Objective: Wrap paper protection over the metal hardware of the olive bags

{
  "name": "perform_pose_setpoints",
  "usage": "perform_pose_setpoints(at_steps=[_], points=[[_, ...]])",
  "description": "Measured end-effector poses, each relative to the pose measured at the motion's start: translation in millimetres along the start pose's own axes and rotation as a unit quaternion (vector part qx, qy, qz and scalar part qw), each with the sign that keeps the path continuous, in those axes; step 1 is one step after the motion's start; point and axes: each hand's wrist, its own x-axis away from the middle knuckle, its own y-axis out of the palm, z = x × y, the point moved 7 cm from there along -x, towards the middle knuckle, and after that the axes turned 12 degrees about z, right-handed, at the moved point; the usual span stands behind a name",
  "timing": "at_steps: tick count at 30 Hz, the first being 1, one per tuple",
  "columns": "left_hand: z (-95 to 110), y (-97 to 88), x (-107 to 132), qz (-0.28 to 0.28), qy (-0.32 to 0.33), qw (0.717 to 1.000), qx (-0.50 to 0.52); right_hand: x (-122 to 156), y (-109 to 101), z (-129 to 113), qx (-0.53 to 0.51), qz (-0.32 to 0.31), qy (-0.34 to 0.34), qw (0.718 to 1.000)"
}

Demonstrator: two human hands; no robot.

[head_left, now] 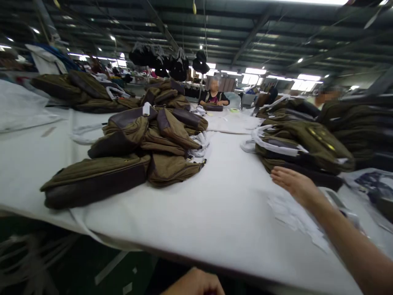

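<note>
"Olive fabric with smooth dark panels: left bag pile (166,135), nine o'clock on the white bench (221,221). Any lettering?"

"White tag (146,109) on top, too small to read. Yellow marks (330,146) on the right bag pile (325,157), three o'clock, too blurred."

"Shapes?"

"Slumped, rounded oblongs at left, heaped askew, crumpled white wrapping (201,143) on the three o'clock side. Flatter stacking at right, with a pale strap (276,146) looped along it."

"Hands?"

"Right hand (294,184) at four o'clock, flat, fingers straight and side by side, at the right bag pile's near edge; cannot tell whether touching. Left hand (196,282) at six o'clock, curled, cut off by the frame; cannot tell whether clamped on anything."

"In the way?"

"Right forearm (346,237), partly hiding a pale device (334,198); white slips (287,209) beside the wrist. Far off at twelve o'clock, a person (213,96) with hands on a dark bag (213,107); dark hanging goods (178,67) above, towards eleven."
</note>
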Motion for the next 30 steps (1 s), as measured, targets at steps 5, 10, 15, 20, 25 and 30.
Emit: perform_pose_setpoints(at_steps=[5, 10, 15, 20, 25, 30], points=[[58.7, -65.8, 7.2, 0.12, 0.073, 0.986, -0.084, 64.9, 75.3, 53.4, 0.215, -0.112, -0.165, 0.956], [139.1, -155.3, -24.3, 0.319, 0.267, 0.835, -0.359, 101.2, 99.0, 68.1, 0.277, -0.098, -0.384, 0.875], [179.9, -235.4, -87.0, 0.417, 0.278, 0.624, -0.599, 100.8, 95.9, 72.6, 0.283, -0.086, -0.391, 0.872], [176.7, -297.4, -122.7, 0.454, 0.221, 0.625, -0.595, 98.0, 93.2, 71.3, 0.26, -0.077, -0.374, 0.887], [171.0, -324.0, -123.0, 0.511, 0.202, 0.658, -0.515, 97.7, 93.5, 71.8, 0.255, -0.076, -0.372, 0.889], [198.0, -364.0, -97.9, 0.647, 0.17, 0.657, -0.349, 98.1, 93.7, 70.3, 0.255, -0.075, -0.377, 0.887]])
